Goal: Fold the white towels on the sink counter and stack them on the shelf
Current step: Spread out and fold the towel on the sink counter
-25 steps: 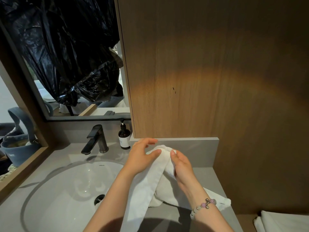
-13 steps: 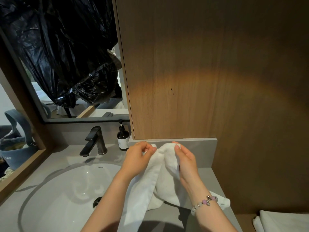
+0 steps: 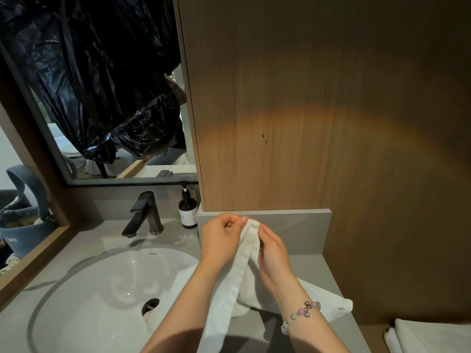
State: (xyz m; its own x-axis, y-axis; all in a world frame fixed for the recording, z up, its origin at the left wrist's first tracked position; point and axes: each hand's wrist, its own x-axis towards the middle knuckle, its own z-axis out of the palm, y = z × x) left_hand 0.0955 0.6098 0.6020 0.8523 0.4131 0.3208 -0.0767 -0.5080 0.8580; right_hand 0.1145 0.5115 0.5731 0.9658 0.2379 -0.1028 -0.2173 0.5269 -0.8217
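Observation:
A white towel (image 3: 238, 281) hangs in folds above the grey sink counter (image 3: 313, 271), its lower end trailing over the counter's right part and the basin's rim. My left hand (image 3: 221, 236) and my right hand (image 3: 271, 247) both pinch its top edge, close together, in front of the low grey backsplash. The right wrist wears a bead bracelet. Folded white towels (image 3: 430, 337) lie on the wooden shelf (image 3: 373, 337) at the lower right, below counter height.
A white basin (image 3: 102, 289) fills the counter's left, with a black tap (image 3: 145, 214) and a brown pump bottle (image 3: 187, 212) behind it. A wood panel (image 3: 318, 110) rises behind the hands. A mirror (image 3: 102, 98) hangs at the left.
Both hands have lifted the towel's top edge and drawn it together, so the towel now hangs narrower between them. The view has shifted slightly.

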